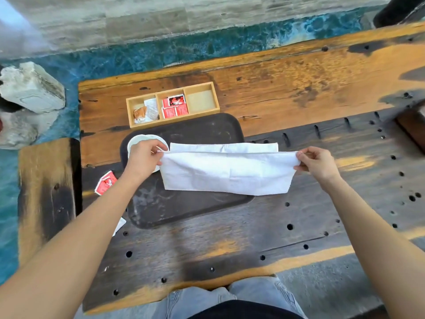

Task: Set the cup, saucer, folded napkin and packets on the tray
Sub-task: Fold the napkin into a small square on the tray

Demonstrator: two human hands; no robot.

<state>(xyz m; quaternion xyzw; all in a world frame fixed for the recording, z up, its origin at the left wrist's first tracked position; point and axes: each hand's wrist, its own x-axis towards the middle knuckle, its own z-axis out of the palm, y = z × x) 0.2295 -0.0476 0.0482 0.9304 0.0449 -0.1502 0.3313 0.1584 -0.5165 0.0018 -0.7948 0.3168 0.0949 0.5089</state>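
Pinching a white napkin (pixel 226 173) by its upper corners, left hand (pixel 145 157) and right hand (pixel 316 163) held it above dark tray (pixel 184 210); saucer (pixel 138 140) lay on tray's far-left corner.

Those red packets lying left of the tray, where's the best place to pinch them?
Take the red packets by their left edge, coming from above and the left. They lie flat on the table, and the left forearm covers their right side, so that edge is the free one.

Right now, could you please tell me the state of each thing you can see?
Napkin: half folded, held taut at both ends.
Left hand: pinching napkin.
Right hand: pinching napkin.
Tray: flat on table, saucer on it.
Saucer: partly hidden.
Box: open, right compartment empty.
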